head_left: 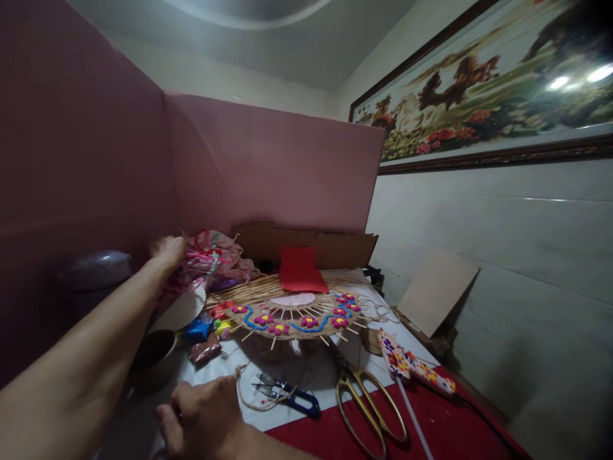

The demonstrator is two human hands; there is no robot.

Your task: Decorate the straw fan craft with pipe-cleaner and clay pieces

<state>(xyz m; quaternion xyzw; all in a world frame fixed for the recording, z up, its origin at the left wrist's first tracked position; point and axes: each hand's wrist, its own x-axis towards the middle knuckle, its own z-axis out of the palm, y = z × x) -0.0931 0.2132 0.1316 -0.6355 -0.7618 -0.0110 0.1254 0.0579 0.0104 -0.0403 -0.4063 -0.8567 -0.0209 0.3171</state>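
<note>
My left hand [168,251] reaches far out at the left, beside a pile of pink fabric and cords [220,255]. Motion smears its fingers, so their grip cannot be made out. Low in the view, my right hand [204,415] is closed with curled fingers, and whatever may be inside is hidden. Near it lie blue thread snips [292,397] on a loop of twine. Further back stands a half-round twine craft piece [294,327] with protruding sticks, magenta clay flowers and a wavy blue clay line.
Gold-handled scissors [366,402] and a flower-patterned glue gun [416,367] lie at right. Colored clay packets [205,350] and a dark cup [156,358] stand left. Behind are thin sticks [249,291], folded red paper [302,271], cardboard [345,249] and a pink partition [272,166].
</note>
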